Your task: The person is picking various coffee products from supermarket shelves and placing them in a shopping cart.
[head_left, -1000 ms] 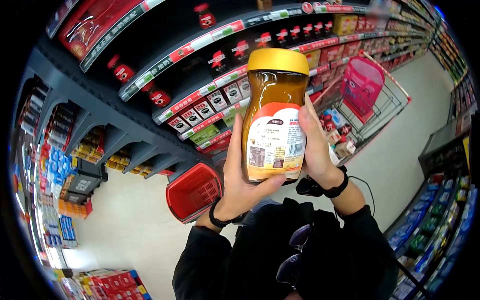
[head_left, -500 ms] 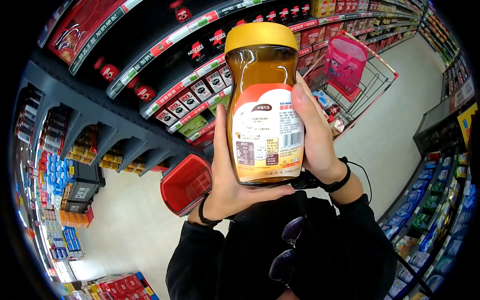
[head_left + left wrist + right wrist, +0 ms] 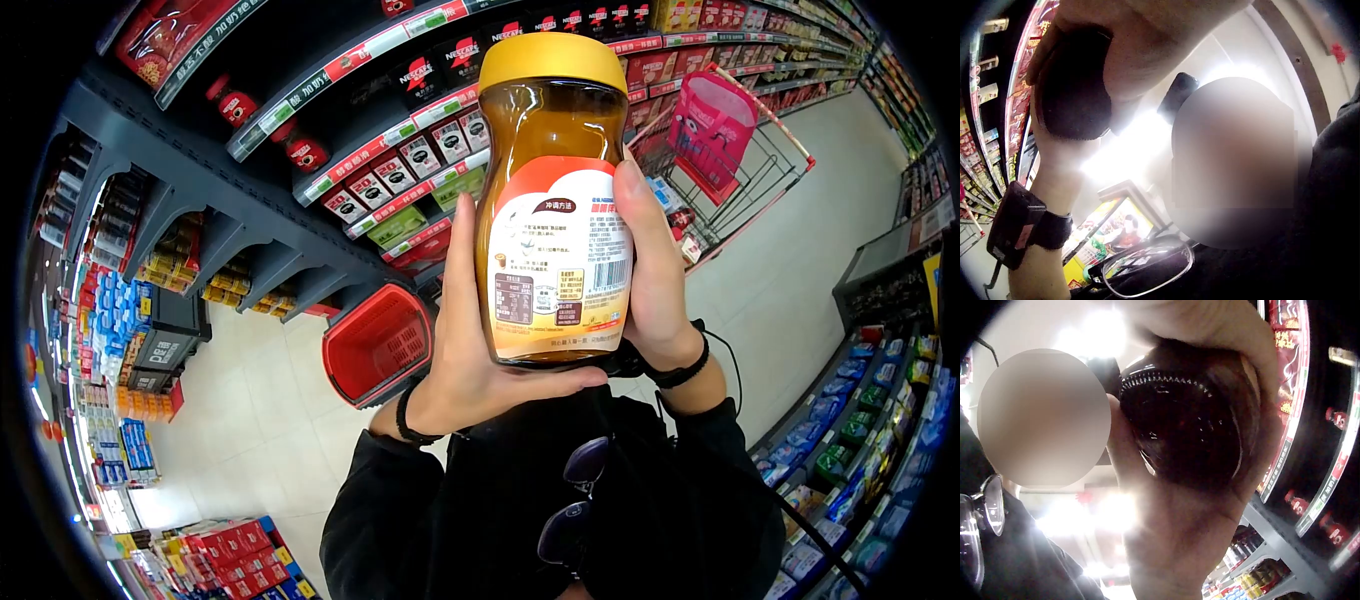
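A large glass jar (image 3: 555, 220) with a gold lid is held upright in front of the chest, its printed back label and barcode facing the head camera. The left hand (image 3: 480, 340) grips its left side and lower edge, thumb along the bottom. On the other side the right hand (image 3: 655, 270) grips the jar, thumb on the label's edge. From below, the dark jar base (image 3: 1075, 87) shows in the left wrist view beside the left hand (image 3: 1141, 50). The right wrist view has the jar base (image 3: 1185, 431) between both hands, with the right palm hidden or hard to tell apart.
Shelves with boxed coffee (image 3: 420, 155) and small red jars (image 3: 233, 102) stand ahead. A red basket (image 3: 378, 345) is on the floor at left. A cart (image 3: 745, 190) holding a pink bag (image 3: 712, 125) stands at right, near a shelf of blue and green packs (image 3: 830, 400).
Over the last second the jar has come closer to the head camera and appears larger. Both hands still hold it. The surroundings have shifted slightly in view.
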Motion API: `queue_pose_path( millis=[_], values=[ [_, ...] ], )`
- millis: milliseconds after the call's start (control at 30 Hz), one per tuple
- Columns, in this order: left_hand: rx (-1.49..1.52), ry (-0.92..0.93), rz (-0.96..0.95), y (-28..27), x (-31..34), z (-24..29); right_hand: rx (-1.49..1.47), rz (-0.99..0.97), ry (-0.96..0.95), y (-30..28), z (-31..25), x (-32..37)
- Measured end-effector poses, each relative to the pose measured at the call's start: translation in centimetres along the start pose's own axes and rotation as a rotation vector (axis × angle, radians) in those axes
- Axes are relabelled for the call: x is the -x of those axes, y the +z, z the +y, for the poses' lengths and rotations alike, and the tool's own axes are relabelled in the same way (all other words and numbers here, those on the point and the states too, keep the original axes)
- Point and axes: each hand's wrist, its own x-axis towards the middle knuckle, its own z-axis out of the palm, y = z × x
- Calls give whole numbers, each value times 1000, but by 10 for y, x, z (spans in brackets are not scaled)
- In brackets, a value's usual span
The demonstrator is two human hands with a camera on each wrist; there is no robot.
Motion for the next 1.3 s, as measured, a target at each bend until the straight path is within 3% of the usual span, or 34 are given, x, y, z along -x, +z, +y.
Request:
queue_pose_path(
  millis=[433, 700, 867, 1300],
  values=[
    [-19, -70, 14, -21, -13, -24, -44, 32, 31, 0, 21, -34],
    [-114, -186, 7, -53, -41, -59, -80, 64, 119, -2, 41, -89],
    [6, -203, -2, -80, -64, -86, -78, 79, 100, 8, 57, -134],
    [-6, -83, 65, -165, -102, -164, 206, 27, -26, 40, 107, -235]
  ],
)
